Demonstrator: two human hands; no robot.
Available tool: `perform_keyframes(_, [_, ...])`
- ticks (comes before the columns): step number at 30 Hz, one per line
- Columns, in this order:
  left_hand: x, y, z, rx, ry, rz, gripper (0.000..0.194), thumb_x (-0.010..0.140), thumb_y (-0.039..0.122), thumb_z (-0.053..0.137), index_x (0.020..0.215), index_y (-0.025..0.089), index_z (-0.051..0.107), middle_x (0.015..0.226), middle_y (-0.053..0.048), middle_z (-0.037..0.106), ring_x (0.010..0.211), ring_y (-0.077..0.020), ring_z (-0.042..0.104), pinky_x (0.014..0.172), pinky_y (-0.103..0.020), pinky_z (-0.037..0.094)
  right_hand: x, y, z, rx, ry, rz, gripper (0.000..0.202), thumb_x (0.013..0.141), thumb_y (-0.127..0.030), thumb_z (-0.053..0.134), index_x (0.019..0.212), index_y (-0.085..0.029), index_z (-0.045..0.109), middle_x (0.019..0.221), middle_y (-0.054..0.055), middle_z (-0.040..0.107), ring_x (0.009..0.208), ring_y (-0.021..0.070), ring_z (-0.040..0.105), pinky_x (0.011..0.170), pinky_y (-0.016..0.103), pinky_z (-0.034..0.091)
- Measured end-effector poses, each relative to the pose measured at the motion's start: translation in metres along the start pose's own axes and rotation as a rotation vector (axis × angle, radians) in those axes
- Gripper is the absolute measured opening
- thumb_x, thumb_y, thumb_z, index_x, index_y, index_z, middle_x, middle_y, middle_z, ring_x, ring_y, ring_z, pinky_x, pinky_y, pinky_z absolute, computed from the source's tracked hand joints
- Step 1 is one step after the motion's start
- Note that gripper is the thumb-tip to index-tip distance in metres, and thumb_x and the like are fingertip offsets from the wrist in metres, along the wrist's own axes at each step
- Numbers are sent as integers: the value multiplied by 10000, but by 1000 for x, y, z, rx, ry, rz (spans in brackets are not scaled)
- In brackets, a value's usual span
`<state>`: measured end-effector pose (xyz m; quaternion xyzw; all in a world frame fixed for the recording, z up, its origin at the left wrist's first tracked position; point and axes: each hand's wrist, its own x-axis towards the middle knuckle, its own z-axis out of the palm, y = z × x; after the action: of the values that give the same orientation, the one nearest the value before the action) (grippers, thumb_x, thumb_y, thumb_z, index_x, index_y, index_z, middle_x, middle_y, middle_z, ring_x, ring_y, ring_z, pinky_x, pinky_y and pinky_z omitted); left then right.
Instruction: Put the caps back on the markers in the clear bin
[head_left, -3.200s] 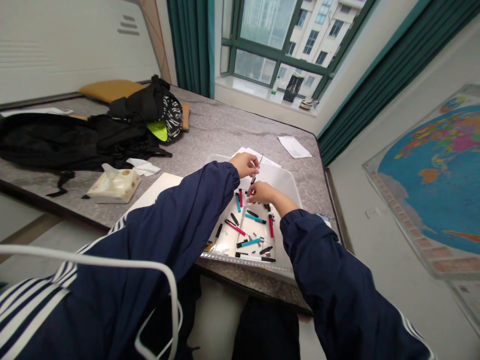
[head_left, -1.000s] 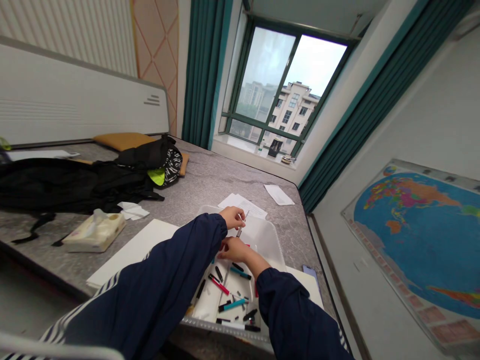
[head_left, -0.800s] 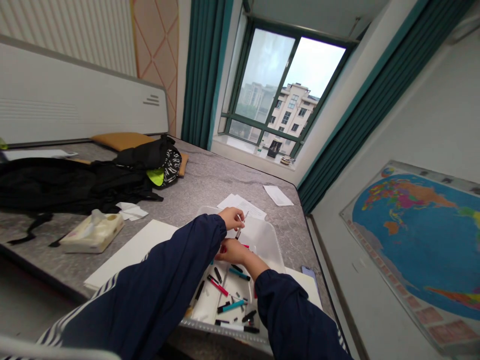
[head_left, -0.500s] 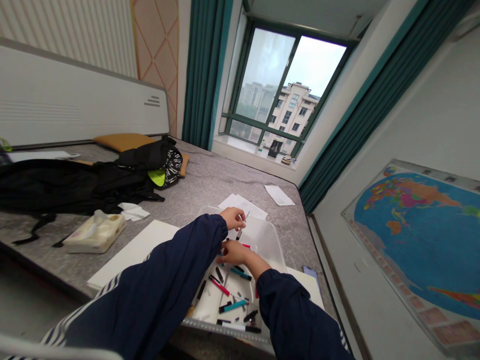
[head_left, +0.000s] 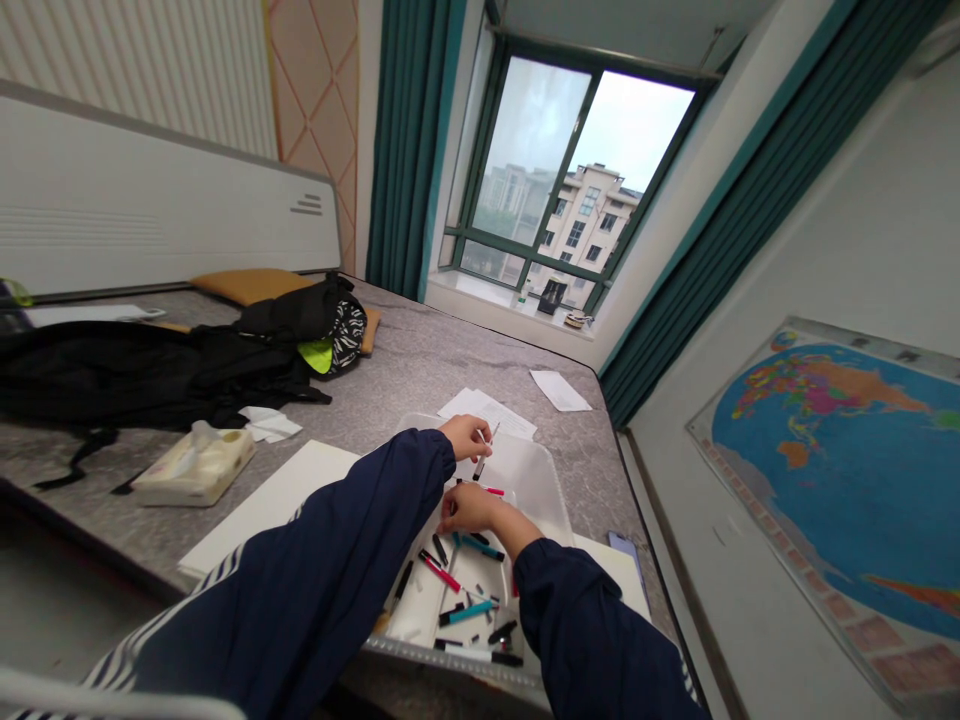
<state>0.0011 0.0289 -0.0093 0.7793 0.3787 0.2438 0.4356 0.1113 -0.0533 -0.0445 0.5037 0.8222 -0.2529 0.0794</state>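
Two-handed now: pinching a likely light, stiff pen [head_left: 478, 467], best taken mid-barrel, with left hand [head_left: 465, 437] over plastic bin [head_left: 534, 482]; holding right hand [head_left: 469, 507] just nearer, hiding its grip.

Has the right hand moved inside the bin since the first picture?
Yes: judged against the bin, the right hand has shifted left, towards its left wall.

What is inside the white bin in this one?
Inside the white bin: a red pen, teal pens, a white marker and black pieces. The right hand and navy sleeves cover parts; whatever lies beneath cannot be seen.
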Motion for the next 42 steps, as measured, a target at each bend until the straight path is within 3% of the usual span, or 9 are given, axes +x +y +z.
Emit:
perform_keyframes(3, [0, 0, 0, -11, 2, -2, 212, 697, 251, 747, 840, 164, 617, 712, -13, 729, 607, -146, 703, 638, -236, 514, -1, -3, -2, -42, -60, 20, 204, 695, -367, 792, 786, -195, 731, 739, 13, 704, 666, 145, 615, 593, 225, 402])
perform_keyframes(7, [-2, 3, 0, -18, 9, -6, 202, 697, 243, 745, 828, 163, 613, 703, -14, 727, 605, -149, 703, 633, -238, 517, -3, -4, -5, -73, -36, 79, 255, 653, -367, 818, 805, -188, 721, 809, 41, 720, 703, 166, 642, 595, 233, 422])
perform_keyframes(16, [-1, 1, 0, -16, 12, 10, 219, 686, 264, 745, 832, 162, 616, 681, -4, 713, 602, -153, 702, 630, -236, 505, -10, -8, -8, 79, -21, 97, 485, 631, -212, 773, 1101, -159, 667, 899, 72, 719, 648, 162, 661, 560, 229, 486])
perform_keyframes(20, [0, -1, 0, -20, 14, 14, 224, 680, 262, 750, 831, 161, 619, 676, -4, 713, 595, -155, 701, 634, -239, 503, -17, -8, -17, 282, -107, 34, 567, 690, -169, 682, 1249, -187, 591, 899, 28, 690, 557, 119, 636, 522, 219, 515])
perform_keyframes(25, [-1, -2, 1, -47, 13, 34, 203, 686, 245, 745, 821, 162, 618, 664, -5, 710, 593, -152, 699, 645, -240, 511, -20, -2, -27, 476, -140, 12, 359, 711, -109, 616, 1064, -167, 648, 723, -22, 618, 501, 106, 615, 504, 220, 538])
perform_keyframes(29, [-1, -3, 2, -44, 14, 34, 200, 690, 241, 742, 831, 160, 625, 670, -7, 713, 586, -149, 694, 631, -239, 510, -17, 2, -26, 577, -90, 70, 231, 739, -80, 582, 957, -157, 586, 625, -27, 608, 490, 125, 621, 497, 246, 552])
perform_keyframes(32, [0, -3, 2, -50, 16, 30, 197, 690, 231, 737, 834, 158, 625, 682, -10, 716, 581, -150, 693, 616, -235, 506, -16, 1, -23, 622, -139, 93, 155, 766, -86, 594, 882, -170, 534, 590, -21, 626, 504, 138, 638, 515, 261, 560])
perform_keyframes(36, [-1, -2, 2, -43, 22, 22, 187, 693, 227, 730, 841, 156, 639, 681, -10, 714, 582, -143, 691, 635, -235, 510, -20, -1, -28, 656, -208, 72, 230, 741, -161, 720, 826, -180, 507, 554, -31, 620, 484, 134, 619, 505, 247, 540])
perform_keyframes(42, [1, -1, 0, 19, 43, 25, 192, 684, 233, 719, 852, 147, 684, 686, -15, 717, 652, -145, 680, 671, -237, 512, -38, -2, -51, 960, -148, -185, 415, 654, -344, 843, 702, -178, 466, 597, -31, 609, 485, 78, 550, 438, 162, 415])
